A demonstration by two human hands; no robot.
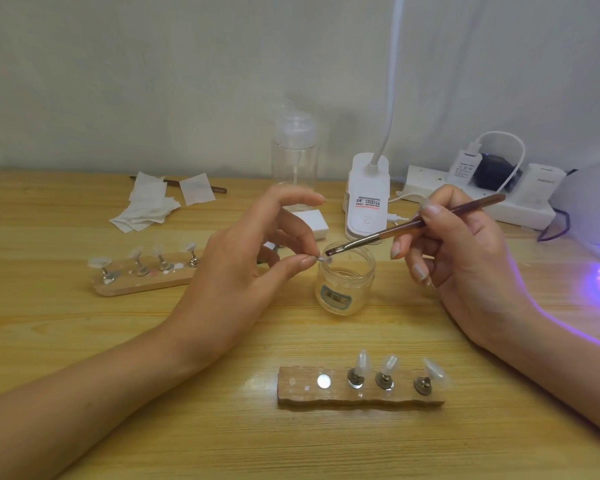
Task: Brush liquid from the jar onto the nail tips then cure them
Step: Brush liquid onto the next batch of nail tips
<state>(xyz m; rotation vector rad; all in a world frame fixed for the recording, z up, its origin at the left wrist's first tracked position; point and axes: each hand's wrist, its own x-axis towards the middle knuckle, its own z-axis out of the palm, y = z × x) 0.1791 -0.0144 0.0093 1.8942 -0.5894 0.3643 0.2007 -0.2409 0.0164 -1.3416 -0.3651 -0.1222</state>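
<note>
Wood makes up the table point(84, 341), and closest to me on it lies a small wooden block point(361, 398). Three clear nail tips point(363, 362) stand on little pegs on its right part. A shiny round spot point(323, 381) sits bare toward its left end.

Past the block I see both hands. The left hand point(243, 271) pinches one small nail tip point(327, 260) between thumb and a finger, and its other fingers are spread. It holds the tip just over the left rim of the open jar point(345, 282). The jar stands on the table between the hands. The right hand point(465, 258) grips a brown brush point(416, 225) like a pen. The brush hairs are right by the held tip. I cannot tell if they touch.

To the left lies a second block point(142, 282) with more tips. Behind it are white wipes point(146, 206) and another brush point(219, 189). Further back stand a clear pump bottle point(294, 154), a white lamp base point(367, 199) and a power strip point(482, 199). At the far right a curing lamp point(593, 202) glows purple.
</note>
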